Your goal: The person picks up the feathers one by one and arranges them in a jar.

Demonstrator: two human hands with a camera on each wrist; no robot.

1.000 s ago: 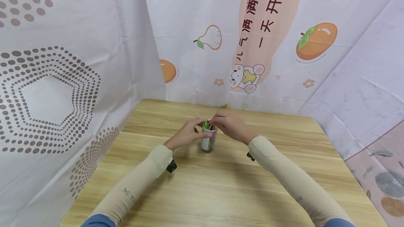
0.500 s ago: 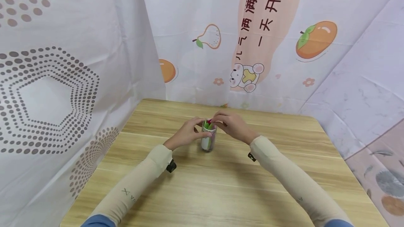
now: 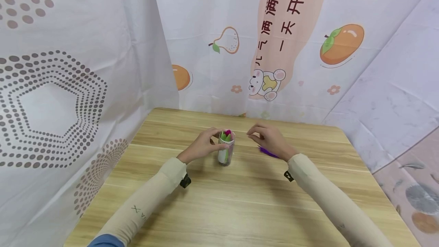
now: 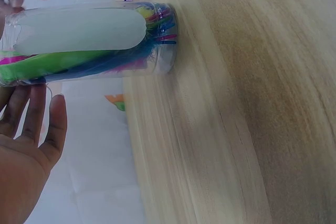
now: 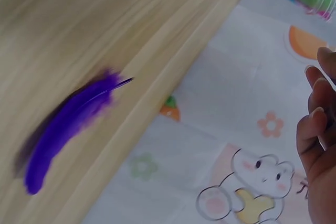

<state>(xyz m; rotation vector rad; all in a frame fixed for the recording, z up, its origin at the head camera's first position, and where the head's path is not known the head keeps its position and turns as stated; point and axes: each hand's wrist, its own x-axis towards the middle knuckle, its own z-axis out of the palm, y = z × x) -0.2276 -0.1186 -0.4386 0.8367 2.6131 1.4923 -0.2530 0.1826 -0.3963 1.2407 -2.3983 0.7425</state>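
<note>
A clear jar (image 3: 224, 156) with a whitish label stands upright on the table. Green and magenta feathers (image 3: 226, 136) show at its mouth, and in the left wrist view blue ones show through its wall. My left hand (image 3: 204, 146) holds the jar from the left, thumb in front and fingers behind. To the jar's right, my right hand (image 3: 269, 140) hovers apart from it, fingers loosely bent, with nothing visible between them. Below that hand a purple feather (image 5: 71, 124) lies on the table; my hand and wrist partly cover it in the head view.
The wood-grain table (image 3: 212, 209) extends toward me and to both sides. Behind its far edge hangs a white curtain (image 3: 202, 98) printed with fruit and a cartoon bear. A dotted curtain (image 3: 51, 106) closes off the left side.
My right hand has left the jar's mouth and moved right. The purple feather has come into sight beneath it. My left hand stays on the jar.
</note>
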